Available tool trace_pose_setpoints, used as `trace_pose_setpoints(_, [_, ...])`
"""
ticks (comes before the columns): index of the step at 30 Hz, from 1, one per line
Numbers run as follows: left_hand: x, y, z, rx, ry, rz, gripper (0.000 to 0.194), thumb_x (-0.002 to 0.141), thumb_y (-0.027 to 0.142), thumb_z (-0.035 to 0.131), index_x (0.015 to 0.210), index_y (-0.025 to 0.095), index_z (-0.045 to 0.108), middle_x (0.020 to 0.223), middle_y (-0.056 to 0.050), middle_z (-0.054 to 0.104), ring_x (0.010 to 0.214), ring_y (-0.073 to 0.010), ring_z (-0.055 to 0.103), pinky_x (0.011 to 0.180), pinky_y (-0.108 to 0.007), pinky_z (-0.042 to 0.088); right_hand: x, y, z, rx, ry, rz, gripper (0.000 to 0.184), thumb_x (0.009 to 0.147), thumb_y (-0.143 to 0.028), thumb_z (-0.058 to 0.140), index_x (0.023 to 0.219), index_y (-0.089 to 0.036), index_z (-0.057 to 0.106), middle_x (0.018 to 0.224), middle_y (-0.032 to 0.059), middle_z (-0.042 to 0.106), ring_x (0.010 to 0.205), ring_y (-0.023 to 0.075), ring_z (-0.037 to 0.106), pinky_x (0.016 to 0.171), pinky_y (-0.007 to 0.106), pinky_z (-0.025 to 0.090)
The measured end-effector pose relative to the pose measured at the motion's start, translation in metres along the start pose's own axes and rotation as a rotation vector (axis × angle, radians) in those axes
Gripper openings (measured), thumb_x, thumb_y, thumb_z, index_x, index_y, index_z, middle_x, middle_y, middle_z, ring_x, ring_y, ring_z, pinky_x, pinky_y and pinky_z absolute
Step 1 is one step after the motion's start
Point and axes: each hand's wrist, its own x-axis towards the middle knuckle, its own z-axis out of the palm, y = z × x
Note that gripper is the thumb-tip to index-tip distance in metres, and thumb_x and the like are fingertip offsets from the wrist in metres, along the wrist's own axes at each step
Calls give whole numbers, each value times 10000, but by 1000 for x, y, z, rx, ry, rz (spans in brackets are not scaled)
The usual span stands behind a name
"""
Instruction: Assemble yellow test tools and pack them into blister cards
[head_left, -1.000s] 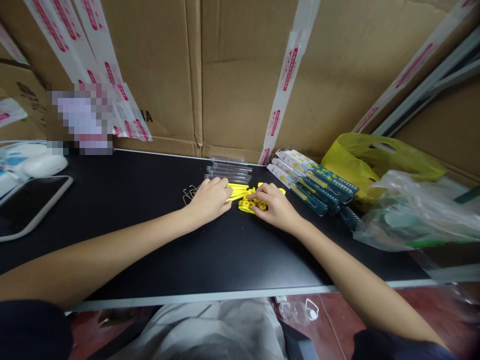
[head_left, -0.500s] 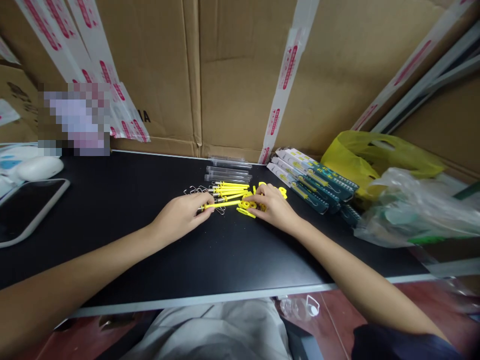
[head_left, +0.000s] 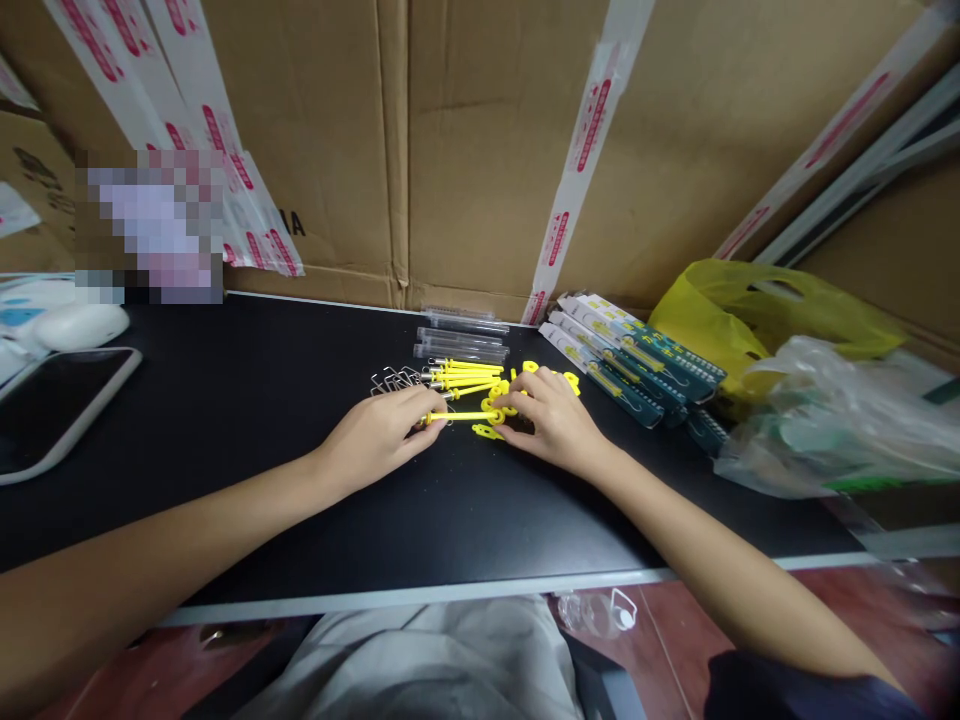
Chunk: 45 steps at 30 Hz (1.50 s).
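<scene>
Just in front of the row of clear tubes (head_left: 461, 348), on the person's side, a bundle of yellow rods (head_left: 472, 377) lies on the black table (head_left: 420, 530), with bent metal hooks (head_left: 394, 380) at its left end. Nearer the person than that bundle, and below the tubes, the left hand (head_left: 386, 422) has its thumb and fingers clamped on the hook end of a single yellow rod (head_left: 466, 416), which points rightward. The rod's far end meets a yellow ring (head_left: 493, 413) beside the fingertips of the right hand (head_left: 559, 415), to the right front of the tubes. The right hand's fingers are bent over loose yellow pieces (head_left: 516, 399); whether they are pinched on the ring, I cannot tell. A flat yellow tab (head_left: 487, 432) lies in front of the tubes, near the right thumb.

Right of the tubes stand printed boxes (head_left: 637, 362), leaning together, then a yellow bag (head_left: 705, 300) and a clear bag (head_left: 825, 430). Well left of the tubes lies a phone (head_left: 60, 410).
</scene>
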Motion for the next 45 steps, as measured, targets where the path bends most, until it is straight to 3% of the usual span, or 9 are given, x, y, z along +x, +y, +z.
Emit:
trace_pose_setpoints(12, [-1, 3, -1, -54, -3, -19, 129, 954, 233, 468, 939, 173, 580, 878, -12, 651, 712, -110, 600, 678, -216, 445, -1, -6, -8, 93, 63, -14, 197, 893, -364, 607, 965, -183, 637, 897, 89, 656, 836, 225, 519, 727, 362, 392])
trace_pose_setpoints(23, [-2, 7, -1, -303, -35, -219, 135, 922, 291, 509, 897, 185, 588, 837, 0, 641, 653, -107, 569, 606, -217, 437, -2, -6, -10, 160, 144, -80, 177, 896, -342, 624, 999, -199, 643, 900, 78, 696, 826, 215, 570, 727, 362, 423])
trace_pose_setpoints(30, [2, 7, 0, -409, -35, -264, 125, 908, 277, 522, 868, 178, 588, 814, 4, 627, 700, -113, 577, 621, -208, 445, -3, -6, -8, 149, 185, -115, 186, 889, -351, 639, 1004, -205, 643, 893, 66, 709, 798, 202, 570, 709, 343, 420])
trace_pose_setpoints(45, [2, 12, -4, -440, -51, -235, 147, 916, 304, 515, 881, 185, 594, 831, 1, 648, 719, -120, 597, 650, -212, 473, -2, -11, -12, 220, 177, -130, 153, 879, -295, 630, 1007, -213, 607, 892, 59, 714, 776, 195, 589, 704, 342, 443])
